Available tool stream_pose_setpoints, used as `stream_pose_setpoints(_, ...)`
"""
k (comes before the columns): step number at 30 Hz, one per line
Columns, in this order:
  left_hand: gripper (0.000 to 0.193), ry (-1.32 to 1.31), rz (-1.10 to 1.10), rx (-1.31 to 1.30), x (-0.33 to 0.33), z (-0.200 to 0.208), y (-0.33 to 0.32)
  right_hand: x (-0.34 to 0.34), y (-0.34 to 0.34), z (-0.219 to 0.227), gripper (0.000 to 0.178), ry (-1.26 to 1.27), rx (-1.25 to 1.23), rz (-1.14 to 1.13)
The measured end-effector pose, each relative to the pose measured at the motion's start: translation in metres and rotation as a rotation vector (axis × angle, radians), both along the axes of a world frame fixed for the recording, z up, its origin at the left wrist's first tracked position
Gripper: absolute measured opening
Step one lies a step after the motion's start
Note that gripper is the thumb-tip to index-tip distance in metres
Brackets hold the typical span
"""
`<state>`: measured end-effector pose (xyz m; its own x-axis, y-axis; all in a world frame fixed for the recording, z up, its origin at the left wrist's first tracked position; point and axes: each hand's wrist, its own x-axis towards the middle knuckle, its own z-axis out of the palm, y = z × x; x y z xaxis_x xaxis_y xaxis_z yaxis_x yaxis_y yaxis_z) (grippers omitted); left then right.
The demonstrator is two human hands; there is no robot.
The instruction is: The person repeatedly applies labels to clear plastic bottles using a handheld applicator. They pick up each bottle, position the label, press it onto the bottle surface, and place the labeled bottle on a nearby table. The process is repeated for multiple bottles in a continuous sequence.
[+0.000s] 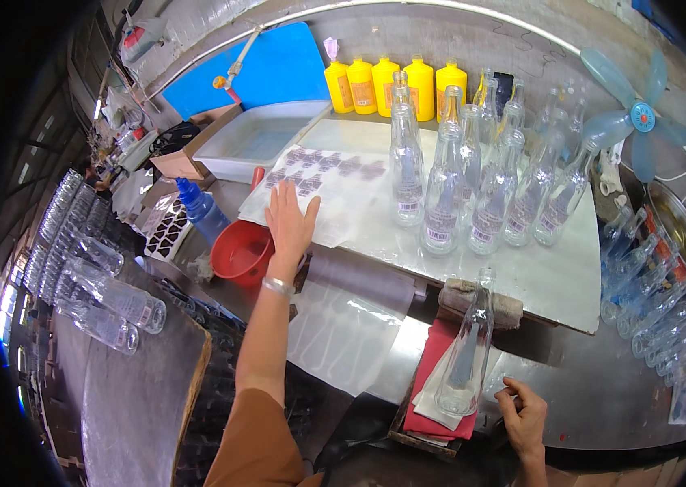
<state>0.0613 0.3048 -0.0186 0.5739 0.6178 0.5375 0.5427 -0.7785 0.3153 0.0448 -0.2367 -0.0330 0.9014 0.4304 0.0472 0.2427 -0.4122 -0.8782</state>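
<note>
My left hand (288, 223) is stretched out flat with fingers spread, its fingertips on a white sheet of dark printed labels (319, 166). A clear glass bottle (466, 365) lies tilted in front of me, its neck on a cloth-wrapped roll (481, 303) and its base on folded red and white cloths (432, 369). Just right of the bottle's base, my right hand (524, 418) rests half curled, thumb and forefinger slightly apart, with nothing visible in it. Several clear bottles with printed labels (440, 215) stand upright on the white work board (538, 272).
A red bowl (241, 253) and a blue squeeze bottle (201, 209) stand left of my forearm. Behind are a shallow water tray (255, 142) and yellow bottles (386, 85). A fan (642, 118) is at far right, above stacked bottles (660, 308); more bottles (107, 296) lie left.
</note>
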Motion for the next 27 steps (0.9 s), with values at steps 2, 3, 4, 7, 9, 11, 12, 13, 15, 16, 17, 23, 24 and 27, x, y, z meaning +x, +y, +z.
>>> stream_pose_setpoints(2,0.073,0.198,0.012,0.012,0.011,0.007,0.016,0.002,0.006,0.001,0.029,-0.02,0.001,0.013)
stream_pose_setpoints(3,0.066,0.276,0.0,-0.116,0.014,0.009,0.016,0.002,0.007,0.002,0.029,-0.018,-0.01,0.013)
stream_pose_setpoints(4,0.063,0.266,-0.009,-0.049,0.011,0.008,0.011,0.002,0.008,0.002,0.029,-0.016,-0.019,0.015)
stream_pose_setpoints(7,0.053,0.219,-0.05,0.139,-0.002,-0.01,-0.022,0.004,0.001,-0.003,0.028,-0.005,-0.026,-0.03)
stream_pose_setpoints(9,0.053,0.301,-0.06,0.085,-0.014,0.003,-0.054,0.005,-0.005,-0.007,0.027,0.007,-0.043,-0.058)
stream_pose_setpoints(11,0.055,0.319,-0.058,0.014,-0.023,0.021,-0.071,0.005,-0.009,-0.008,0.026,0.024,-0.031,-0.067)
stream_pose_setpoints(12,0.057,0.215,-0.127,0.042,-0.027,0.019,-0.061,0.004,-0.007,-0.007,0.026,0.015,-0.025,-0.051)
stream_pose_setpoints(13,0.058,0.109,-0.196,0.07,-0.029,0.009,-0.041,0.003,-0.005,-0.005,0.026,0.005,-0.021,-0.036)
stream_pose_setpoints(15,0.063,0.066,-0.312,0.05,-0.033,0.004,-0.022,0.002,-0.002,-0.003,0.027,-0.027,-0.003,0.0)
stream_pose_setpoints(16,0.062,0.101,-0.327,0.067,-0.04,0.003,-0.023,0.0,-0.002,-0.002,0.029,-0.047,0.01,0.028)
stream_pose_setpoints(17,0.062,0.134,-0.351,0.08,-0.046,0.0,-0.03,-0.002,-0.002,-0.002,0.03,-0.068,0.019,0.048)
stream_pose_setpoints(23,0.032,-0.122,-0.414,0.29,-0.071,-0.017,-0.027,-0.024,0.007,0.017,0.071,-0.014,-0.06,0.276)
stream_pose_setpoints(24,0.026,-0.179,-0.409,0.3,-0.07,-0.021,-0.031,-0.029,0.009,0.017,0.078,-0.127,-0.123,0.3)
stream_pose_setpoints(27,0.018,-0.329,-0.237,-0.418,-0.071,-0.025,-0.059,-0.037,0.022,0.011,0.084,-0.299,-0.198,0.24)
